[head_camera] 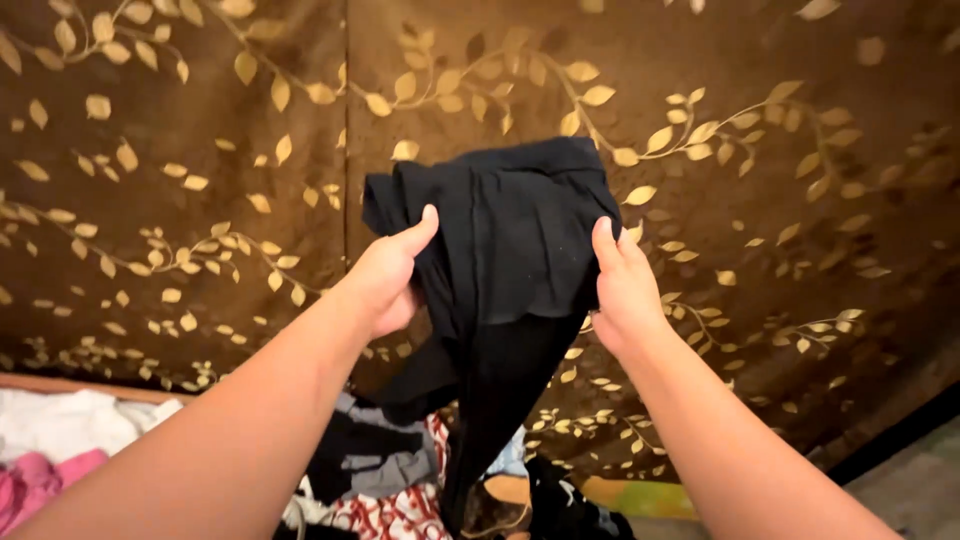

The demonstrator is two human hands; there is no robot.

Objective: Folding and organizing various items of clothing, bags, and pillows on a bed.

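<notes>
Black soft fabric garment (510, 240) being held up, spread between left hand (385, 280) and right hand (622, 290); fingers being pinched closed on edges, keeping cloth flat above mixed clothes pile (390, 480).

Between our left hand (385, 280) and right hand (622, 290) the black garment (510, 240) fills the gap, so nothing passes straight across our grip. Outward of each hand, and above the grip, we see only the flat brown leaf-patterned cover (180, 130), with open room to move over it. Below the grip, the garment's hanging end and a heap of mixed clothes (390, 480) crowd the space between our forearms.
</notes>
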